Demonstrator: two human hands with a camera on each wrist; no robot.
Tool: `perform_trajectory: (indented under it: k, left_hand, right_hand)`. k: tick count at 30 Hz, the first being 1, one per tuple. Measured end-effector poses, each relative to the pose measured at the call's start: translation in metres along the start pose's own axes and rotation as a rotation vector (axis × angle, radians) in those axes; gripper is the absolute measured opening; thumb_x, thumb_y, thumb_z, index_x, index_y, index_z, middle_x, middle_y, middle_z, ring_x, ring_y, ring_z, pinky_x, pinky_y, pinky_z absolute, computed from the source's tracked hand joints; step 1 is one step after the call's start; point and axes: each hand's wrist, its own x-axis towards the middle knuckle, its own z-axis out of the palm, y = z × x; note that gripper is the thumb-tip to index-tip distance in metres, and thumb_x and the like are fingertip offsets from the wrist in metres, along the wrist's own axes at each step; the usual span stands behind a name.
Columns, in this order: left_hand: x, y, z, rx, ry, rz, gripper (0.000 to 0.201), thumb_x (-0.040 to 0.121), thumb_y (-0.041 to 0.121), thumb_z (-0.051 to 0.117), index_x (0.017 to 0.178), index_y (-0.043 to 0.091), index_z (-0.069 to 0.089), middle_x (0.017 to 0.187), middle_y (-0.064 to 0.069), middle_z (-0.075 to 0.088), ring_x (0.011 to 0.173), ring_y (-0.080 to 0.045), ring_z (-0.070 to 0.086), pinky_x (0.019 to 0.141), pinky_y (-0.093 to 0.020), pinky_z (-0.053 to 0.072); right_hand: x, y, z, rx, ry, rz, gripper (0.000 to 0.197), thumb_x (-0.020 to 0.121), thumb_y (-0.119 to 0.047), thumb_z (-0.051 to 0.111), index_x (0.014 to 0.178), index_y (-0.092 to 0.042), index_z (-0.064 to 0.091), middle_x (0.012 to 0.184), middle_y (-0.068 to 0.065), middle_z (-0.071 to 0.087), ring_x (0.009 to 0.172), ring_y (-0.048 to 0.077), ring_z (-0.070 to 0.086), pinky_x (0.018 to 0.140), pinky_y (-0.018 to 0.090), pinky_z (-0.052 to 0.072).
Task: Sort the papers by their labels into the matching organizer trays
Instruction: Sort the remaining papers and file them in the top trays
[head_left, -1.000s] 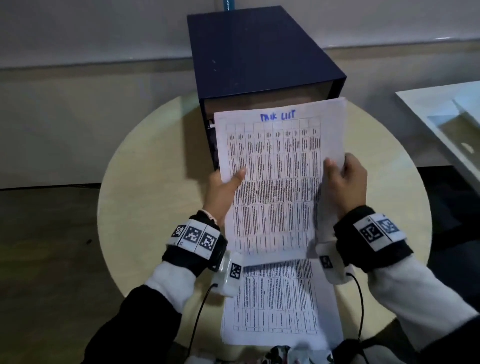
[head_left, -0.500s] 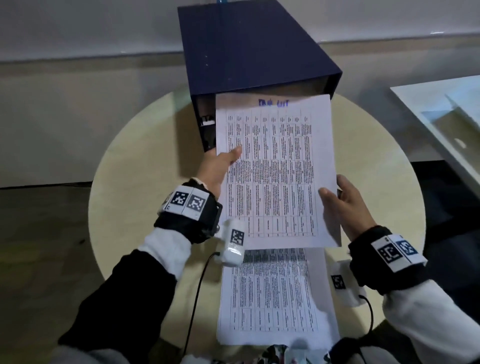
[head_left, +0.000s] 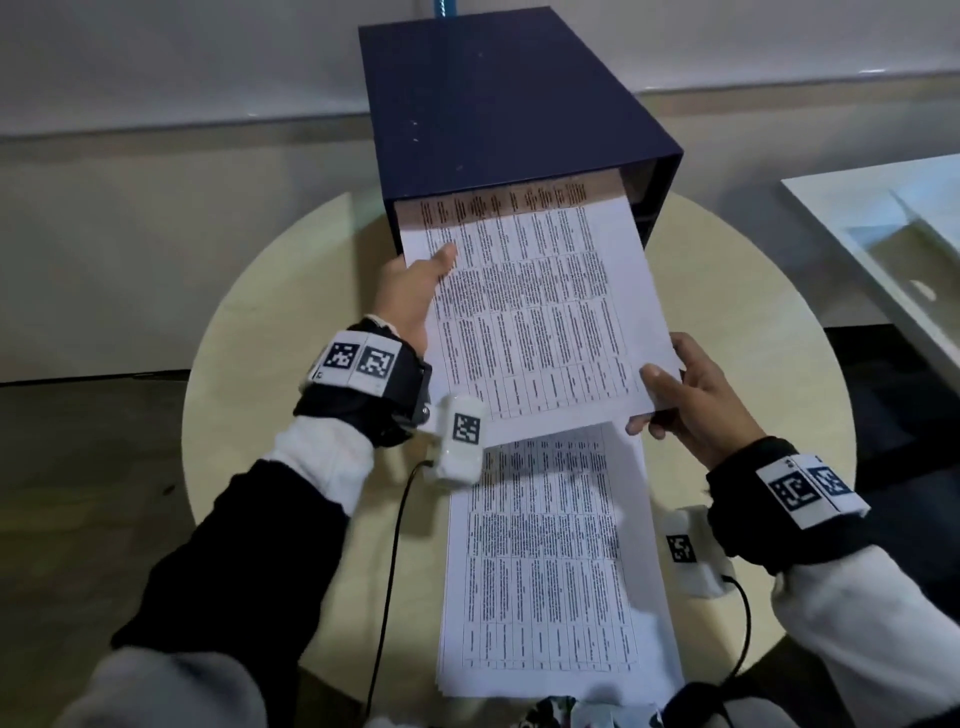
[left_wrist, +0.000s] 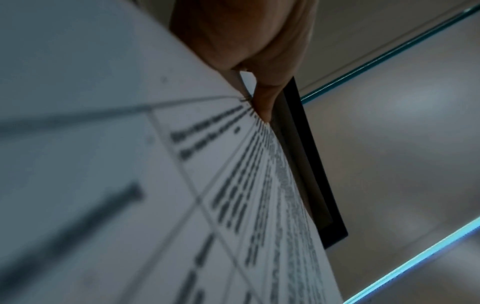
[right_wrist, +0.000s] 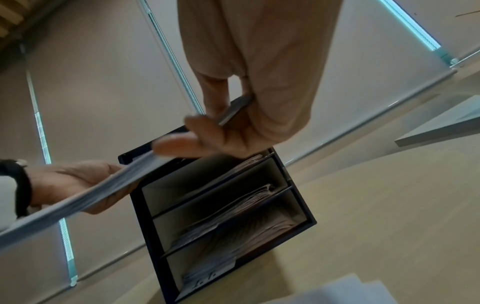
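Printed sheet (head_left: 540, 312), white w/ dense table text, held in air over the table, far end already inside the top slot of the dark blue organizer (head_left: 498, 104); top edge sits in shadow under the organizer roof, near end sticks out toward the person. Sheet tilts slightly, near-right corner lower. Left hand (head_left: 410, 296) grips the sheet's left edge close to the slot mouth, thumb on top, fingers underneath; left wrist view shows thumb pressed on the paper edge w/ the dark organizer rim just beyond. Right hand (head_left: 691, 395) pinches the near-right corner, thumb on top, fingers curled below; right wrist view confirms paper edge caught betw. thumb and fingers. Organizer stands at the far side of the round pale wooden table (head_left: 779, 364), open front facing the person. Right wrist view shows three slots stacked, each w/ papers inside; lowest one has a small handwritten tag, text not legible. Stack of papers (head_left: 550, 561) lies flat on the table near the person, just below the held sheet, same kind of printed table on top. Both wrists carry black bands w/ square b/w markers and white camera units w/ cables. White tray-like surface (head_left: 883, 228) at right, apart from the table. Pale wall behind.
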Motion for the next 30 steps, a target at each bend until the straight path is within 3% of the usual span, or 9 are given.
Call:
perform_trajectory:
  k: [2,4,6,8,13,17,23,26,30]
  left_hand:
    - [0.024,-0.008,-0.008,-0.005,-0.02,-0.033,0.124,0.032,0.061,0.084,0.138,0.013,0.041,0.138,-0.008,0.05,0.125,-0.032,0.049,0.101,-0.058,0.037]
    - [0.019,-0.005,-0.011,-0.01,-0.04,-0.057,0.115,0.039,0.056,0.087,0.135,0.011,0.043,0.136,-0.009,0.053,0.123,-0.032,0.051,0.101,-0.056,0.039]
    - [-0.029,0.019,0.001,0.007,-0.07,-0.022,0.064,0.077,0.03,0.074,0.13,0.004,0.049,0.129,-0.013,0.058,0.117,-0.033,0.057,0.1,-0.054,0.044]
    - [-0.051,0.027,0.005,0.05,-0.074,0.014,0.032,0.096,0.01,0.048,0.126,0.002,0.052,0.125,-0.015,0.06,0.114,-0.032,0.059,0.098,-0.05,0.046]
    - [-0.064,0.028,0.006,0.127,-0.034,0.124,0.032,0.099,0.01,0.04,0.129,0.006,0.05,0.123,-0.006,0.062,0.112,-0.021,0.06,0.095,-0.038,0.051]
    - [-0.058,0.036,0.008,0.107,0.007,0.173,0.03,0.099,0.01,0.04,0.127,0.003,0.046,0.119,-0.009,0.061,0.087,-0.017,0.067,0.061,-0.018,0.056]
    - [-0.05,0.032,0.013,0.165,0.046,0.169,0.032,0.096,0.007,0.041,0.128,0.001,0.038,0.098,-0.007,0.062,0.068,-0.011,0.063,0.054,-0.014,0.051]
    - [-0.046,0.032,0.017,0.24,0.04,0.158,0.036,0.095,0.006,0.042,0.13,-0.001,0.038,0.092,-0.006,0.063,0.063,-0.011,0.064,0.052,-0.016,0.05]
    - [-0.037,0.036,0.02,0.329,0.04,0.143,0.036,0.094,0.005,0.042,0.129,-0.004,0.042,0.081,-0.002,0.062,0.047,-0.003,0.062,0.045,-0.013,0.047]
  right_hand:
    - [0.003,-0.002,0.001,0.066,0.025,-0.009,0.022,0.097,-0.001,0.037,0.1,-0.02,0.049,0.073,0.0,0.069,0.034,0.016,0.053,0.035,0.014,0.032]
    - [0.008,-0.006,0.003,0.139,0.061,-0.012,0.023,0.098,-0.001,0.035,0.096,-0.018,0.049,0.071,-0.001,0.068,0.03,0.013,0.047,0.035,0.013,0.03]
    - [0.015,-0.012,0.007,0.181,0.087,-0.005,0.023,0.098,-0.002,0.034,0.093,-0.018,0.05,0.08,0.002,0.065,0.03,0.011,0.043,0.034,0.014,0.03]
    - [0.025,-0.02,0.013,0.205,0.108,-0.003,0.024,0.099,-0.002,0.033,0.089,-0.017,0.049,0.086,0.004,0.06,0.034,0.01,0.04,0.033,0.015,0.03]
    - [0.064,-0.054,0.032,0.295,0.143,-0.031,0.02,0.098,-0.001,0.031,0.091,-0.009,0.048,0.083,0.006,0.056,0.037,0.005,0.041,0.034,0.013,0.03]
    - [0.098,-0.078,0.043,0.37,0.139,0.011,0.019,0.098,0.0,0.03,0.105,-0.003,0.047,0.079,0.007,0.053,0.034,0.005,0.045,0.04,0.012,0.041]
    - [0.132,-0.093,0.05,0.272,0.233,-0.016,0.033,0.093,0.012,0.026,0.069,-0.011,0.027,0.07,0.004,0.028,0.028,0.01,0.042,0.037,0.02,0.031]
    - [0.142,-0.09,0.052,0.182,0.267,-0.032,0.03,0.091,0.014,0.029,0.07,-0.007,0.033,0.073,0.007,0.036,0.034,0.013,0.046,0.037,0.02,0.03]
    - [0.147,-0.086,0.047,0.141,0.333,-0.049,0.014,0.09,0.013,0.038,0.088,0.0,0.043,0.065,0.008,0.055,0.047,0.012,0.059,0.044,0.015,0.046]
